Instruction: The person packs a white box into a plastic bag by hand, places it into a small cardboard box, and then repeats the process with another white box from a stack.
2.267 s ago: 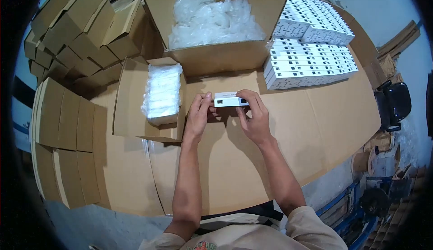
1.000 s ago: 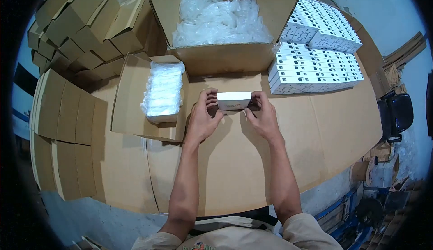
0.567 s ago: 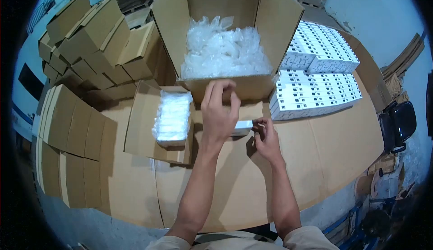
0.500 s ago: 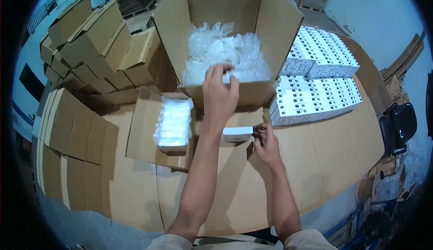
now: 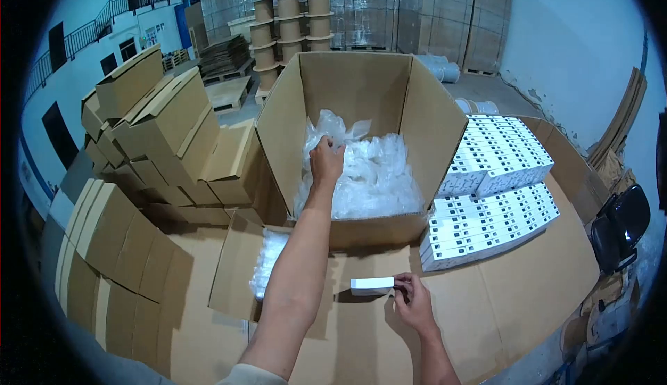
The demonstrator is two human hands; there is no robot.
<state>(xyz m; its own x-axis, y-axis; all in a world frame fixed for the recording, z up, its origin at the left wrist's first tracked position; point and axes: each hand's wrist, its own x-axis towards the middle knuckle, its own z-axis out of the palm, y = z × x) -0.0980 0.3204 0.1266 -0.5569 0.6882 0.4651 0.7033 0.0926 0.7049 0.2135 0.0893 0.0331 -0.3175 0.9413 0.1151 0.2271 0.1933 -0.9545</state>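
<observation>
My left hand (image 5: 326,161) reaches deep into a large open carton (image 5: 354,83) filled with clear plastic bags (image 5: 379,177). Its fingers are curled together on a bag (image 5: 332,124) near the left side of the heap; the fingertips are partly hidden. Lower down, my right hand (image 5: 415,304) pinches the right end of a small white box (image 5: 372,286) just over the cardboard-covered table. Left of my forearm, a smaller open carton (image 5: 233,267) contains a row of bag-wrapped boxes (image 5: 269,256), partly covered by the arm.
Stacked white boxes with dark square marks (image 5: 486,225) stand on the right. Brown cartons (image 5: 167,142) are piled at the left, with flatter cartons (image 5: 132,253) in front of them. A black chair (image 5: 618,229) is beyond the table's right edge. Cable spools (image 5: 290,27) stand behind.
My left hand has moved farther into the large carton and closed on the bags. The right hand still holds the white box. The view has tilted up, showing more of the room.
</observation>
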